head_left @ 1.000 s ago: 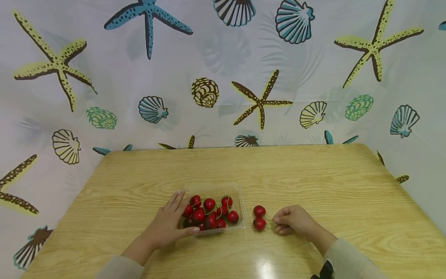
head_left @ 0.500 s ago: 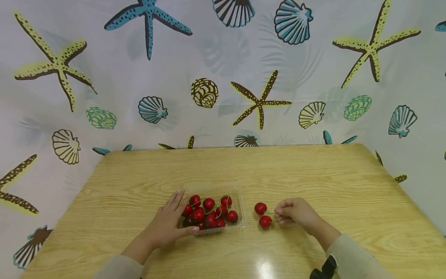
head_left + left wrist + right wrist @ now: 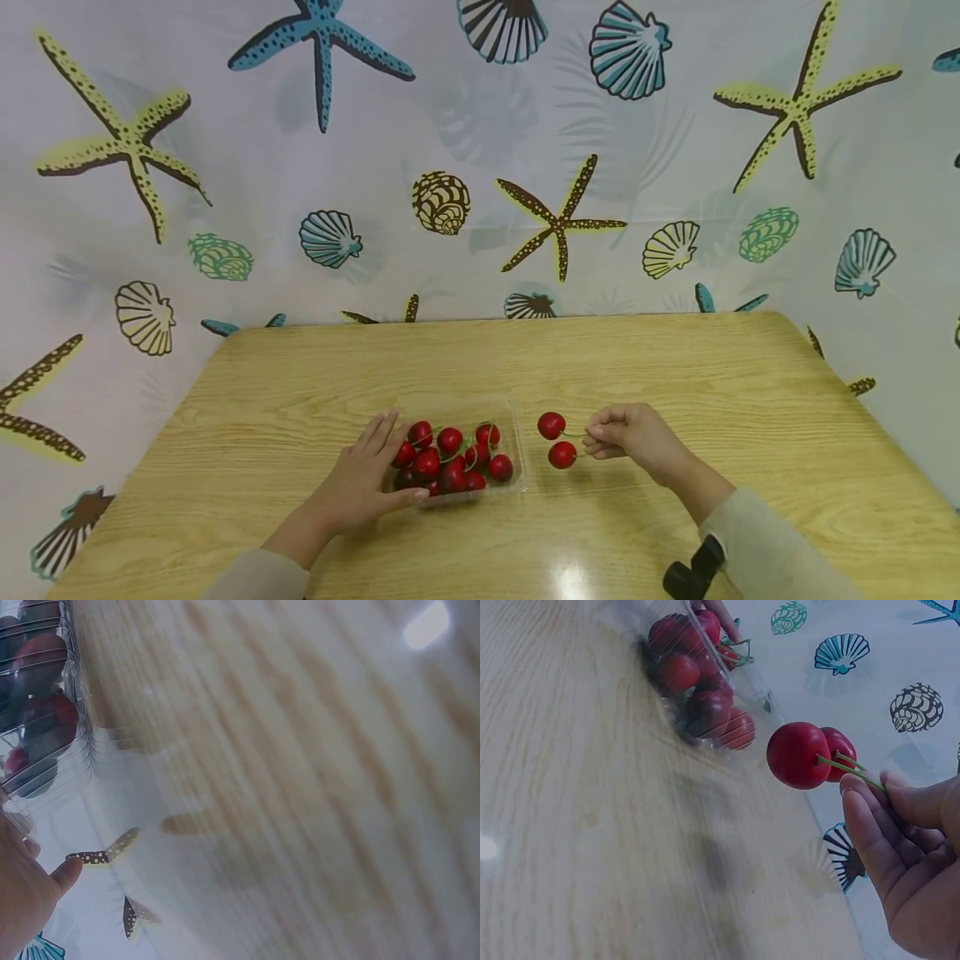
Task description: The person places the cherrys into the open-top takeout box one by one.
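My right hand (image 3: 632, 438) pinches the green stems of two red cherries (image 3: 798, 756) between thumb and fingertips. In the right wrist view the cherries hang off the ends of these stems, above the table. Left of them, a clear plastic box (image 3: 519, 467) holds several more red cherries (image 3: 451, 439) with stems. My left hand (image 3: 367, 479) rests at the box's left side, its fingers stretched toward the back corner and its thumb along the front edge. In the left wrist view the thumb (image 3: 67, 874) shows near the box's end.
The wood-grain table (image 3: 300, 358) stretches out behind and beside the box. A pale cloth (image 3: 465, 275) printed with starfish and shells hangs along its back and sides. A black strap device (image 3: 693, 571) sits at my right sleeve.
My right hand has moved away from me and lifted the two cherries by their stems; they have swung apart a little. My left hand and the box have stayed in place.
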`<act>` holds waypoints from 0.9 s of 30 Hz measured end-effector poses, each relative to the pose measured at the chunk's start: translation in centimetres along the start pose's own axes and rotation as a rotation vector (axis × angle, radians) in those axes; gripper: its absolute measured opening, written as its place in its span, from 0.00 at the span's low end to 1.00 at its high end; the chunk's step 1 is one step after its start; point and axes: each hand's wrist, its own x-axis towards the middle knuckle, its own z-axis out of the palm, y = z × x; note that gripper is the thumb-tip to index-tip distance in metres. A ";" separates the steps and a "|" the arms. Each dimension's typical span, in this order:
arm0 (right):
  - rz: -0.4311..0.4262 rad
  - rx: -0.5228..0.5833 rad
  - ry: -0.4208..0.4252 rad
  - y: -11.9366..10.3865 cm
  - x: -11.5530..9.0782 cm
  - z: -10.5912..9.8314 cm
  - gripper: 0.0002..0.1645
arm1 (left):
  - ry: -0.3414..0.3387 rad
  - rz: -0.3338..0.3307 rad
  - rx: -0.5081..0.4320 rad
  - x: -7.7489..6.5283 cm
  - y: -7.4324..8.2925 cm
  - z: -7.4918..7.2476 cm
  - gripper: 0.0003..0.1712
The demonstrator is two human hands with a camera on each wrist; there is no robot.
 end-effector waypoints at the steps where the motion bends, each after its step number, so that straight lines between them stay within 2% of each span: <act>1: -0.005 -0.003 0.000 -0.2 0.1 0.1 0.13 | 0.001 0.000 -0.002 0.0 0.0 0.0 0.51; 10: -0.030 0.027 0.010 -1.8 1.0 1.7 0.10 | 0.002 0.003 -0.014 -0.1 -0.1 0.0 0.52; 27: -0.054 0.087 -0.057 -1.7 3.1 4.7 0.12 | 0.008 0.010 -0.006 -0.1 -0.3 0.2 0.52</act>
